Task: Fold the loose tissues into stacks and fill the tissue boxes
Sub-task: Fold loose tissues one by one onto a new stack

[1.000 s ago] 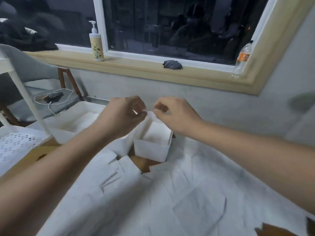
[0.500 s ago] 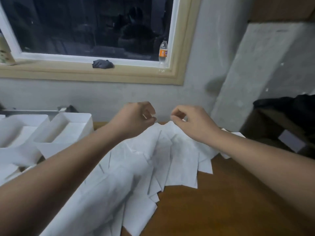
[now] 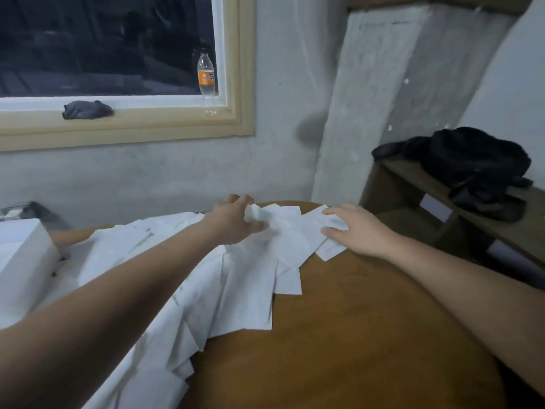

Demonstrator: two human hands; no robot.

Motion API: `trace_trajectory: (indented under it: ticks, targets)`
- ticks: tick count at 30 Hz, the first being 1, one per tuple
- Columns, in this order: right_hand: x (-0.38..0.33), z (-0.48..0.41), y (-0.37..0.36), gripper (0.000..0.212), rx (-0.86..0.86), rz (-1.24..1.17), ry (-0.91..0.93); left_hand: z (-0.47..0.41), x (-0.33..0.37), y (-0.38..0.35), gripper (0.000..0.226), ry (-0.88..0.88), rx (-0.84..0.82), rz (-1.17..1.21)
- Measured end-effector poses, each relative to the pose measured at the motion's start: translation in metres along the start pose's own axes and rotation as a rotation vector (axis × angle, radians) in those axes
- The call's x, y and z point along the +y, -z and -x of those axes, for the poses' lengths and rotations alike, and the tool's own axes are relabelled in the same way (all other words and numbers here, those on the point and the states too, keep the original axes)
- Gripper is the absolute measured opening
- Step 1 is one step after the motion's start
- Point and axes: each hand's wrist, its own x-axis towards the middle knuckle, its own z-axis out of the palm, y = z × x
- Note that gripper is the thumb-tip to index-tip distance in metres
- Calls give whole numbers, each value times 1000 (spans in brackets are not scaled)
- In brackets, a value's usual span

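Observation:
Many loose white tissues lie overlapping across the left and far part of the round brown table. My left hand is at the far end of the spread, its fingers and thumb curled round a bunched tissue. My right hand lies to the right of it, fingers straight and spread, resting flat on the outermost tissues near the table's far edge. A white tissue box shows at the left edge, partly cut off.
A plastic bottle with an orange label and a dark cloth sit on the window sill. A black bag lies on a wooden shelf at the right. Bare brown tabletop fills the near right.
The view has swung right, away from the boxes. Both hands stopped pinching a tissue in the air and came down on the far end of the spread, the right one flattening out.

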Motion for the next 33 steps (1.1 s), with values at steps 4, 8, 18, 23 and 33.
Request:
trace_trajectory:
  ticks: [4, 8, 18, 23, 33]
  targets:
    - [25, -4, -4, 83, -108, 23, -91, -22, -3, -13, 102, 124, -68, -48]
    - [29, 3, -6, 76, -165, 64, -104, -28, -2, -24, 107, 115, -116, -59]
    - [14, 110, 8, 59, -160, 262, -103, 17, 36, -51, 93, -117, -172, -88]
    - [1, 182, 5, 59, -157, 317, -136, 60, 59, -69, 73, -297, -155, -140]
    - [-27, 244, -4, 65, -75, 379, -110, 91, 50, -54, 69, -358, -222, 73]
